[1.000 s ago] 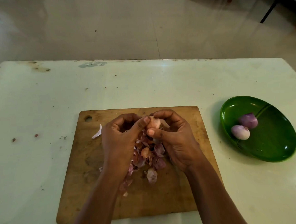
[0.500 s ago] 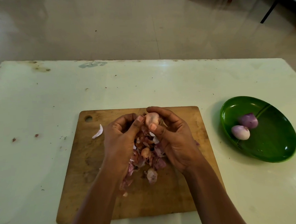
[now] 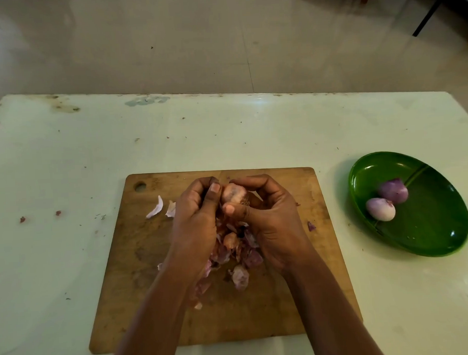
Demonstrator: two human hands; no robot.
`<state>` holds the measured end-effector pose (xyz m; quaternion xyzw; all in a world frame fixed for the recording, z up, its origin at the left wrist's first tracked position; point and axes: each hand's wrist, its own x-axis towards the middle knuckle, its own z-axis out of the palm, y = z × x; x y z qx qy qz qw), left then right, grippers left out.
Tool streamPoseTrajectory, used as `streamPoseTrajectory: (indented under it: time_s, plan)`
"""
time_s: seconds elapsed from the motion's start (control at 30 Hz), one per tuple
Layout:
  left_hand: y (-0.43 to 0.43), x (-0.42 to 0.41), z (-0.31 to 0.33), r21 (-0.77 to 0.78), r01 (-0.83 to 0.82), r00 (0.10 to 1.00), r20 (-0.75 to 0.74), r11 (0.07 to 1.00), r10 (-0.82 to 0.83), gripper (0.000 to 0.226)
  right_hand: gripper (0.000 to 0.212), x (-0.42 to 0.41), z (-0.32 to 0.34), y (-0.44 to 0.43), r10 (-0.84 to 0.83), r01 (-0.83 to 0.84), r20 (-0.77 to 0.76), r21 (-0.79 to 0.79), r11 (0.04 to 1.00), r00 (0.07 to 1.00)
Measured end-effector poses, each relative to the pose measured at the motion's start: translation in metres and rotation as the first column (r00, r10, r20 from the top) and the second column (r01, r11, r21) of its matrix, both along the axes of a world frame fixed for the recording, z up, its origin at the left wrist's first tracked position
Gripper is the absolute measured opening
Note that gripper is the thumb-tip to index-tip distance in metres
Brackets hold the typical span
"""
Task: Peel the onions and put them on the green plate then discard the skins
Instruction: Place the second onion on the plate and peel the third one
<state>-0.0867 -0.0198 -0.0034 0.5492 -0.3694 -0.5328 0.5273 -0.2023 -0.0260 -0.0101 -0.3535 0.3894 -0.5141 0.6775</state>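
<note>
Setting: pale, glossy table (image 3: 64,159), scuffed and speckled with crumbs, with shiny tiled floor beyond it.
Board: worn wooden cutting board (image 3: 301,296), hanging hole in its far left corner, lying square in front of the person.
Left hand: the left hand (image 3: 195,228) is curled, thumb pressed flat against the onion's left flank.
Right hand: the right hand (image 3: 273,224) is wrapped round the same bulb, fingers arched over the top, thumb tucked beneath.
Onion: small round onion (image 3: 232,193), held between both hands above the board's far half; pinkish and papery, with a dry wisp hanging at its right side.
Just changed: over the last second the bulb has come up into plainer view and the left thumb has climbed onto it. Two pale flakes (image 3: 155,208) now show at the board's left where one showed before; freshly dropped or merely uncovered, I cannot tell.
Meaning: this one looks well under way but not finished, since papery skin clings on.
Skins: a heap of skins (image 3: 240,261) under the wrists, thin, curled, purple and tan.
Plate: green plate (image 3: 433,234) well off to the right, glossy, oval and shallow, holding two peeled onions (image 3: 380,209), smooth, pale lilac, touching each other.
Left to do: bulb to the plate, then the skins go.
</note>
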Motion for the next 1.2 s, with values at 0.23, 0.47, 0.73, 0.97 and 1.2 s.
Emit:
streamPoseTrajectory:
  time_s: [0.23, 0.47, 0.73, 0.97, 1.2]
  plan:
    - [0.0, -0.003, 0.0, -0.123, 0.007, 0.975, 0.222, 0.992, 0.021, 0.018, 0.046, 0.0, -0.001, 0.0, -0.084, 0.082, -0.116, -0.023, 0.996, 0.99]
    - [0.003, -0.007, 0.001, -0.238, -0.075, 0.962, 0.239, 0.968, 0.133, 0.008, 0.041, -0.003, -0.003, -0.003, -0.144, 0.14, 0.046, 0.064, 0.988, 0.989]
    - [0.0, -0.003, 0.003, -0.196, -0.225, 0.944, 0.199, 0.954, 0.264, 0.018, 0.033, -0.007, 0.003, -0.005, -0.203, 0.133, 0.268, 0.259, 0.957, 0.942]
    - [0.004, -0.005, 0.009, -0.228, -0.092, 0.948, 0.277, 0.969, 0.155, 0.027, 0.032, -0.006, 0.005, -0.004, -0.156, 0.092, 0.224, 0.274, 0.957, 0.962]
    - [0.007, -0.005, 0.013, -0.374, 0.126, 0.941, 0.339, 0.919, 0.009, 0.018, 0.042, -0.008, 0.003, -0.005, -0.061, 0.022, 0.12, 0.302, 0.953, 0.991]
